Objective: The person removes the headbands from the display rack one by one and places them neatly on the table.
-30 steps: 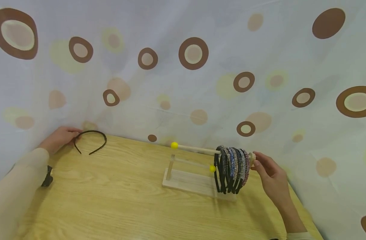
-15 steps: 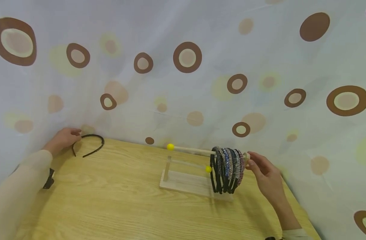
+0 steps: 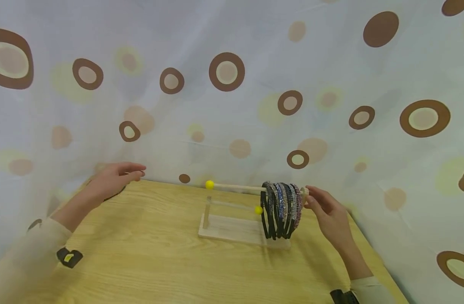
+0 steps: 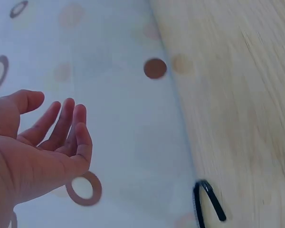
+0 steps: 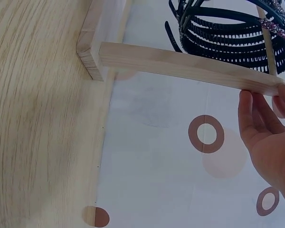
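My left hand (image 3: 109, 181) is in the air at the back left, fingers loosely bent, holding nothing. Behind and below it a black headband (image 4: 206, 202) lies on the table; the hand covers most of it in the head view. My right hand (image 3: 334, 219) pinches the top of the upright post (image 5: 180, 64) of a wooden headband stand (image 3: 228, 228). Several glittery headbands (image 3: 280, 207) hang on the stand's upper rod (image 3: 237, 188), close to that post. A yellow ball (image 3: 209, 184) caps the rod's left end.
The stand stands on a wood-grain table (image 3: 152, 261). A lower rod ends in another yellow ball (image 3: 258, 210). A white curtain (image 3: 201, 114) with brown circles closes off the back and sides. Dark straps sit at both wrists.
My left hand has left the black headband at the back left and moved right, now in front of it. The right hand keeps its pinch on the post. The head view has shifted slightly.
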### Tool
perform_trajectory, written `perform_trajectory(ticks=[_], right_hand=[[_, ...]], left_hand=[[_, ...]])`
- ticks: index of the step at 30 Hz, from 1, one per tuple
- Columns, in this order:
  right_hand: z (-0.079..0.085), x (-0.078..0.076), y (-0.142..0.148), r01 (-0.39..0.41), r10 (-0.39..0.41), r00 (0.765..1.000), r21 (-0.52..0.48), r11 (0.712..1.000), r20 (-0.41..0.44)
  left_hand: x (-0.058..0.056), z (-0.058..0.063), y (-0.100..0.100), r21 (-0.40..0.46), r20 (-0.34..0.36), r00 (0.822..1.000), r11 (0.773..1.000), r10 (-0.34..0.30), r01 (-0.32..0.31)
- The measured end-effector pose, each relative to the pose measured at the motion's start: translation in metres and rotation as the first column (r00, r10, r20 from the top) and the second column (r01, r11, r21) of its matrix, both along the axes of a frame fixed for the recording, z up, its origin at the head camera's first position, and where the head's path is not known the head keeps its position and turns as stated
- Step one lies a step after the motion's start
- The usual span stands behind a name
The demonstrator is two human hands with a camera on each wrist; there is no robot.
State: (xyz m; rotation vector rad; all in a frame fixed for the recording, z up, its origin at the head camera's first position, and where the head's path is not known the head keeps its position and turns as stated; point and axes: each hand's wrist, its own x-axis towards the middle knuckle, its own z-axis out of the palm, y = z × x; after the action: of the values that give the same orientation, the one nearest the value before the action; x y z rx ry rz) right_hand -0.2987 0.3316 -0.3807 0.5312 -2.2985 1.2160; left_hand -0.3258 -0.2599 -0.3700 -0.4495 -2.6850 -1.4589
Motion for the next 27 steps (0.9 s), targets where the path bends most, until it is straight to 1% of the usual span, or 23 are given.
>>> perform_trajectory(ticks=[3,5,8,10,13,17,19,21,24,27], right_hand=[[0.001,-0.003,0.002,0.011,-0.011,1.000,0.006,1.000,-0.002],[0.000,-0.004,0.004,0.021,-0.021,1.000,0.010,1.000,0.002],[0.000,-0.004,0.006,0.027,-0.027,0.999,-0.003,1.000,0.019],[-0.001,-0.003,0.007,0.027,-0.026,0.999,-0.016,1.000,0.028],[0.000,-0.003,0.006,0.021,-0.020,0.999,-0.037,0.999,0.031],[0.001,-0.004,0.007,0.004,-0.003,1.000,-0.057,0.998,0.022],[0.001,-0.004,0.007,-0.003,0.005,1.000,-0.070,0.998,0.023],[0.001,-0.004,0.008,-0.003,0.005,1.000,-0.075,0.997,0.025],[-0.001,-0.004,0.008,0.005,-0.003,1.000,-0.072,0.997,0.030],[-0.001,-0.003,0.008,0.016,-0.015,1.000,-0.061,0.998,0.027]], left_hand=[[0.011,0.010,0.031,0.079,0.012,0.998,0.995,-0.059,0.058],[0.016,0.013,0.052,0.133,0.017,0.994,0.986,-0.106,0.103],[0.022,0.014,0.085,0.176,0.003,0.986,0.971,-0.167,0.164],[0.026,0.014,0.108,0.189,-0.011,0.979,0.961,-0.205,0.204],[0.029,0.012,0.141,0.208,-0.023,0.970,0.948,-0.243,0.242],[0.031,0.008,0.182,0.241,-0.021,0.962,0.932,-0.274,0.271],[0.032,0.005,0.200,0.259,-0.021,0.956,0.922,-0.291,0.286],[0.032,0.003,0.217,0.268,-0.022,0.954,0.918,-0.298,0.293],[0.032,0.000,0.240,0.280,-0.015,0.954,0.915,-0.298,0.290],[0.033,-0.001,0.259,0.300,-0.008,0.958,0.914,-0.286,0.275]])
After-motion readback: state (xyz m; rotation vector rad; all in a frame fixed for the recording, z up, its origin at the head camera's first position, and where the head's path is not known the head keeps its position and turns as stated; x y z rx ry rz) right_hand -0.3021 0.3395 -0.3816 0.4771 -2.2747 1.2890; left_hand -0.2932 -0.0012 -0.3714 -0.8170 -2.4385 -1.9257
